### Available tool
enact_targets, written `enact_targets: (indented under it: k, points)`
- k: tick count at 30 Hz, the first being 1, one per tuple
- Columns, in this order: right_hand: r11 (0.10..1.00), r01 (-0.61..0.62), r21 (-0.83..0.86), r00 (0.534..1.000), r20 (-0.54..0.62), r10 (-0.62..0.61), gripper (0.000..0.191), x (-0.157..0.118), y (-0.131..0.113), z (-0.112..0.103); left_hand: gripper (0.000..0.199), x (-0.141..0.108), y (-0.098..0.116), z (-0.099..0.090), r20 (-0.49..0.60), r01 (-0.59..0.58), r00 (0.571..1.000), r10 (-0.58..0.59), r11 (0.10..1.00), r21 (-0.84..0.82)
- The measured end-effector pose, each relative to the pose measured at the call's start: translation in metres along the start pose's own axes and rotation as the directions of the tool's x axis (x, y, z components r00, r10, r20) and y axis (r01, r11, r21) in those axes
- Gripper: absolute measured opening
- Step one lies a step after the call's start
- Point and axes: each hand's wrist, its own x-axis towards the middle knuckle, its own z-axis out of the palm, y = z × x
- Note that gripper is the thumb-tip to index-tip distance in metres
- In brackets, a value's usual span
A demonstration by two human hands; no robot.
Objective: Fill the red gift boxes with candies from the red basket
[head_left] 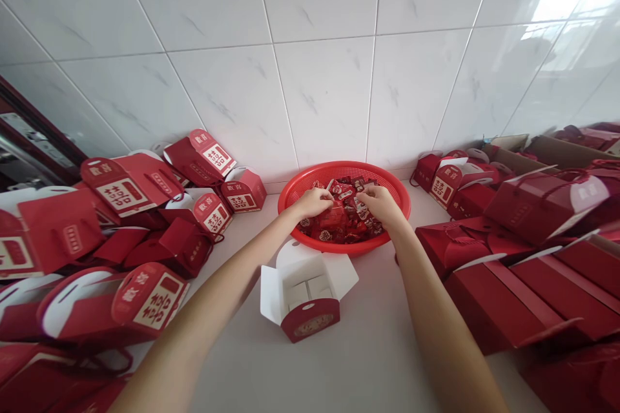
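Note:
A red plastic basket (345, 246) full of small red-wrapped candies (341, 222) stands against the tiled wall. My left hand (314, 202) reaches into its left side, the fingers closed in a pinch on a wrapped candy that they mostly cover. On the right side my right hand (382, 205) is also closed, its thumb and fingertips pinching at a wrapped candy among the others. Directly in front of the basket, between my forearms, sits an open red gift box (310, 322) with its white flaps spread. Pale pieces (309, 290) lie side by side inside the box.
Many red gift boxes with cream labels (155, 300) are piled on the left. More red boxes (504, 293) crowd the right side, several with cord handles. White counter (310, 377) shows between the piles. A dark-framed object (36, 135) stands at the far left.

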Motion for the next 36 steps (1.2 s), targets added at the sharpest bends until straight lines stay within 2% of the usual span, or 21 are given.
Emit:
enact_targets:
  k: [4, 9, 11, 15, 17, 22, 29, 36]
  points:
    - [1.0, -0.022, 0.015, 1.0, -0.019, 0.023, 0.021, 0.001, 0.002, 0.001, 0.02, -0.001, 0.0, 0.001, 0.084, -0.006, 0.996, 0.004, 1.0, 0.021]
    - [1.0, -0.013, -0.019, 1.0, -0.012, 0.012, 0.018, 0.002, 0.002, 0.0, 0.017, 0.0, -0.004, 0.002, 0.133, -0.033, 0.991, 0.028, 0.999, 0.032]
    - [1.0, -0.016, -0.023, 1.0, -0.007, 0.015, 0.016, 0.003, 0.003, -0.001, 0.026, 0.001, -0.007, 0.003, 0.162, -0.044, 0.986, 0.038, 0.998, 0.035]
    - [1.0, -0.013, -0.024, 1.0, -0.01, 0.013, 0.017, 0.004, 0.007, -0.001, 0.057, 0.002, -0.011, 0.003, 0.198, -0.07, 0.978, 0.06, 0.997, 0.041]
    - [1.0, -0.016, -0.014, 1.0, -0.008, 0.016, 0.018, 0.005, 0.009, 0.0, 0.061, 0.002, -0.011, 0.003, 0.187, -0.072, 0.98, 0.063, 0.996, 0.046]
    - [1.0, -0.028, -0.006, 0.999, 0.021, 0.028, 0.019, 0.004, 0.01, 0.0, 0.053, 0.0, -0.005, 0.0, 0.139, -0.099, 0.986, 0.096, 0.995, 0.011]
    - [0.998, -0.057, -0.012, 0.995, 0.078, 0.058, 0.025, -0.001, 0.001, -0.002, 0.039, 0.005, -0.005, 0.002, 0.022, -0.113, 0.993, 0.12, 0.974, -0.197]
    - [0.986, -0.073, 0.152, 0.996, 0.068, 0.064, 0.017, -0.004, -0.005, -0.003, 0.029, 0.009, -0.012, 0.004, -0.093, -0.185, 0.983, 0.161, 0.896, -0.404]
